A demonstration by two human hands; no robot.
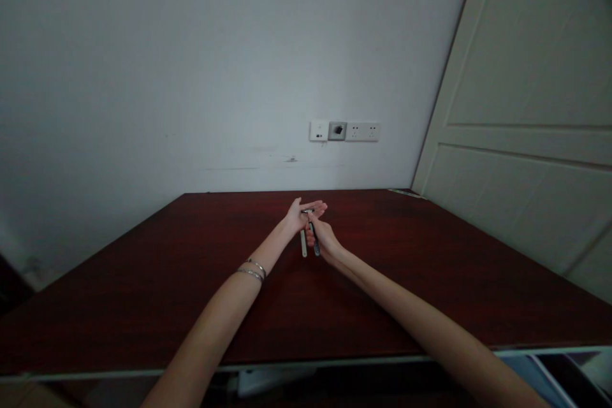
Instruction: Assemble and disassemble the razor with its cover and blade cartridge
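Note:
My left hand (297,214) is turned palm up above the table, its fingers stretched out to the right. My right hand (327,237) is closed round the dark and silver handle of what looks like a razor (316,247). The razor's narrow crosswise head is at my left palm; whether it touches the skin I cannot tell. Just below my left hand is a slim whitish strip (304,246) with a small hole or dot at its near end. Its far end is hidden behind my hands, so its kind is unclear.
The dark red wooden table (157,280) reaches back to a white wall with sockets and switches (354,132). A pale panelled door (521,140) stands at the right. A flat thin strip (406,193) lies at the back right corner. Objects sit under the front edge.

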